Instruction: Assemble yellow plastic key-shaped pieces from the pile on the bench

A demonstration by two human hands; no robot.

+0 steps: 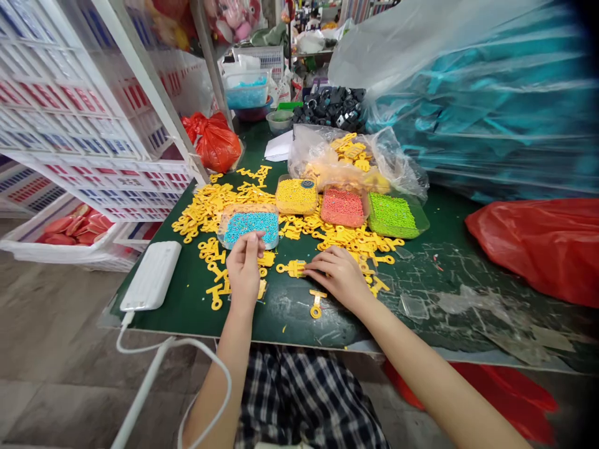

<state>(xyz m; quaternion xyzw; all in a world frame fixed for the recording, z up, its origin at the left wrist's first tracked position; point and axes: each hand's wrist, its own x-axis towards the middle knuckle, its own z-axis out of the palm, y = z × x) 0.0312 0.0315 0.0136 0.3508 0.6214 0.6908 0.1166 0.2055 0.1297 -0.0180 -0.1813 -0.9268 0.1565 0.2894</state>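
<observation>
My left hand [246,265] is at the near edge of a clear tub of blue beads [250,226], its thumb and forefinger pinched together over the beads. Whatever sits between those fingertips is too small to make out. The fingertips of my right hand [340,275] close on the right end of a yellow plastic piece [293,269] with a ring at its left end. That piece lies on the table between my hands. Nearer to me is a T-shaped yellow plastic piece [317,304] with a ring at its bottom.
Tubs of yellow beads [296,195], red beads [342,207] and green beads [392,214] stand among heaped yellow pieces [206,209]. A white power bank [152,274] with a cable lies left. Behind are a clear bag [397,156] and black parts [332,107]; a red bag [538,246] lies right.
</observation>
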